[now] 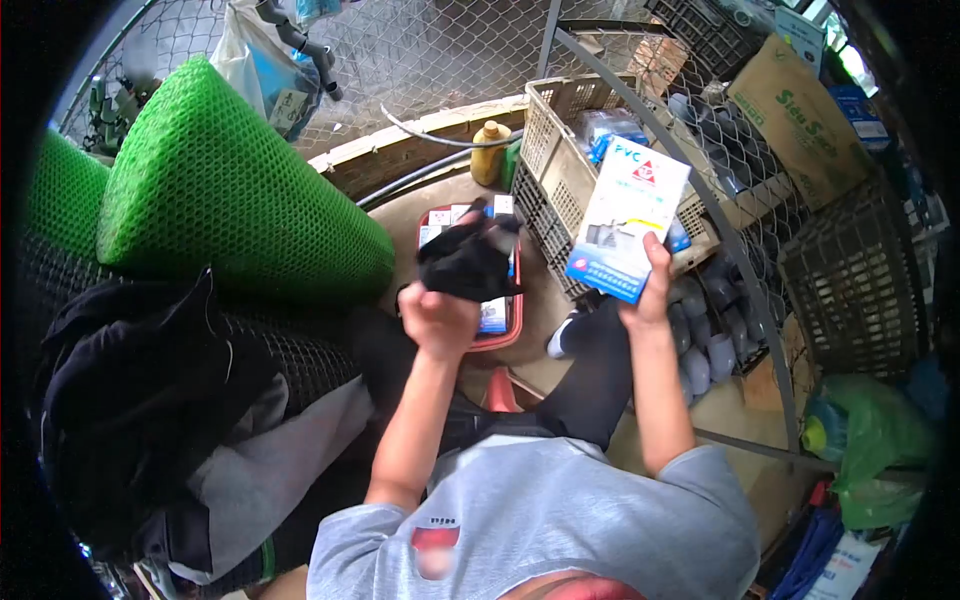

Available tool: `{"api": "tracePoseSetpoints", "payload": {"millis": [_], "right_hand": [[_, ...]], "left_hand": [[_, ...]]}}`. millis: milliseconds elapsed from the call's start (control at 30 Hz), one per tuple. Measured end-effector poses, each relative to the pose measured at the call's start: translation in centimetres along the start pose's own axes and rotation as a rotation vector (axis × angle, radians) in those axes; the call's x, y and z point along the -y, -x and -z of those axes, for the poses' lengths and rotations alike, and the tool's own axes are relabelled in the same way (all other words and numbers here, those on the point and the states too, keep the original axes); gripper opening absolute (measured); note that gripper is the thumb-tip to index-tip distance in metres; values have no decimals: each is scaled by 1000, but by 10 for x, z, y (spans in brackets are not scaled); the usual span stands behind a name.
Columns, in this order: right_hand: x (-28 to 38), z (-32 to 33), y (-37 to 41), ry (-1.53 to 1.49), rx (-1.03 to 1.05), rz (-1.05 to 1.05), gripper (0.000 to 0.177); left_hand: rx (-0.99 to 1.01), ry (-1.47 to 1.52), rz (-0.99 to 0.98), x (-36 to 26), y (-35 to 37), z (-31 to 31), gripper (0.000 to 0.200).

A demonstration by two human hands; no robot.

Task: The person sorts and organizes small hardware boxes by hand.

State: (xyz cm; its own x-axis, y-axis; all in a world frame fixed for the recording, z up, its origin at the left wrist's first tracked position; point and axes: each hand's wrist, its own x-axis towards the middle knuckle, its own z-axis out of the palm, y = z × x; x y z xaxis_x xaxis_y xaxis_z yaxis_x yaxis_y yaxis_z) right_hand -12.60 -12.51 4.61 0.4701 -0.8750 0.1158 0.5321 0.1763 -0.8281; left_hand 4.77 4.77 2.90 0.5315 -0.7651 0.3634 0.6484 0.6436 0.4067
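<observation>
A bunched black cloth point(468, 262) is in my left hand point(440, 315), its fingers wrapped round the lower edge. That hand is above a red basket point(516, 325) that holds several small white and blue boxes point(493, 318), partly hidden by the cloth. On the right, my right hand point(652, 285) grips the lower right edge of a white and blue box point(632, 215) marked PVC, with the thumb on its front. The box is tilted and its printed face shows. Behind it stands a beige plastic crate point(560, 150).
Green mesh rolls point(240, 190) and a dark jacket point(130, 400) lie on the left. A yellow bottle point(489, 153) stands behind the basket. Grey pipe fittings point(710, 350), a curved metal bar point(735, 230), a cardboard box point(800, 120) and a dark crate point(860, 280) are on the right.
</observation>
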Motion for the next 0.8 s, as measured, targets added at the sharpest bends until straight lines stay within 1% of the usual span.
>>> {"api": "tracePoseSetpoints", "payload": {"millis": [33, 67, 100, 133, 167, 200, 233, 267, 333, 367, 400, 467, 500, 533, 567, 600, 633, 667, 733, 767, 800], "right_hand": [[-11, 0, 7, -98, 66, -112, 67], [-12, -18, 23, -160, 147, -161, 70], [-23, -23, 33, -234, 145, -208, 72], [-30, -24, 42, -308, 139, -254, 74], [-25, -22, 41, -392, 185, -306, 74], [-20, -20, 33, -476, 230, -355, 74], [-20, -15, 27, -450, 208, -343, 73], [-30, -1, 20, -352, 232, -310, 68], [-52, 12, 23, -220, 212, -324, 63], [-44, 4, 32, -73, 243, -303, 59], [-56, 9, 37, -81, 311, -202, 59], [-77, 27, 44, 94, 346, -255, 59], [-67, 5, 58, 159, 316, -169, 61], [-71, 2, 61, 244, 308, -80, 60], [-74, 4, 59, 184, 289, -112, 58], [-79, 8, 56, 124, 266, -144, 56], [-90, 14, 50, -91, 205, -184, 54], [-86, 7, 44, -278, 186, -212, 57], [-61, -9, 42, -378, 158, -255, 62], [-71, 11, 36, -385, 210, -259, 65], [-71, 18, 35, -387, 204, -257, 65]], "left_hand": [[93, -380, -8, 8, -3, -10, 76], [250, -825, -50, 9, -7, -26, 76], [399, -1249, -163, 10, -11, -42, 76], [627, -1730, -318, 6, -12, -63, 78], [627, -1733, -311, 9, -9, -66, 78], [645, -1775, -245, 13, -5, -66, 77], [662, -1813, -174, 17, 1, -66, 77], [656, -1859, -181, 21, 5, -63, 78], [621, -1768, -177, 31, 1, -41, 78], [593, -1740, -219, 33, -3, -32, 77], [524, -1632, -203, 34, -9, -25, 74], [319, -1494, -195, 45, -24, -2, 69], [224, -1246, -104, 50, -30, 8, 67], [134, -996, -21, 54, -34, 17, 65], [101, -963, -16, 59, -32, 19, 62], [73, -1024, -39, 70, -28, 25, 61], [87, -1003, 24, 78, -13, 29, 60], [103, -982, 87, 79, 4, 17, 59], [154, -1083, 142, 68, 21, 3, 55], [108, -1051, 192, 58, 26, -13, 50], [112, -1050, 199, 49, 27, -18, 50]]}}
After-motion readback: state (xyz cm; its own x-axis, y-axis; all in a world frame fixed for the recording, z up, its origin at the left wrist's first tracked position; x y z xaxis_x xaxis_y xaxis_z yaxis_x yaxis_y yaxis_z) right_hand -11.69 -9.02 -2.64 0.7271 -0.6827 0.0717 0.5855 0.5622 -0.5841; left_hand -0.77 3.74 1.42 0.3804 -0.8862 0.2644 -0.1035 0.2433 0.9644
